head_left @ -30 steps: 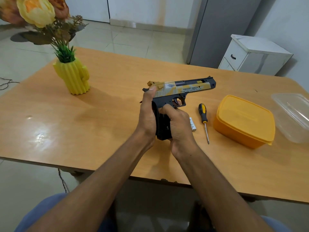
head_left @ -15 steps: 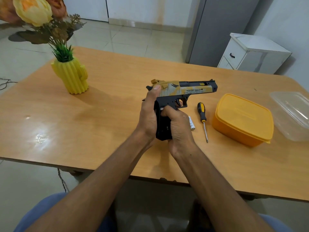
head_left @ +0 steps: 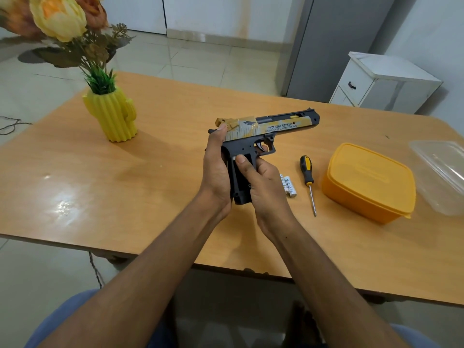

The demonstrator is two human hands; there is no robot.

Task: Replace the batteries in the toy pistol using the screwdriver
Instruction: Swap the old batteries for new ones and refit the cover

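The toy pistol (head_left: 261,136) is held above the bench (head_left: 155,172), barrel axis horizontal and muzzle directed right, handle pointing down. The slide is glossy tan plastic with printed lettering; the frame is matte black. The left hand (head_left: 216,169) is wrapped around the rear of the handle, thumb on the slide. The right hand (head_left: 263,182) is closed on the handle's front, thumb pressed on its side panel. Just right of this grip, cylindrical white batteries (head_left: 288,185) lie on the smooth wooden surface, with the screwdriver (head_left: 308,180), black-and-yellow handled, beyond them.

Glossy wood table (head_left: 150,187); matt plastic pistol (head_left: 266,136); metal screwdriver shaft (head_left: 312,200).
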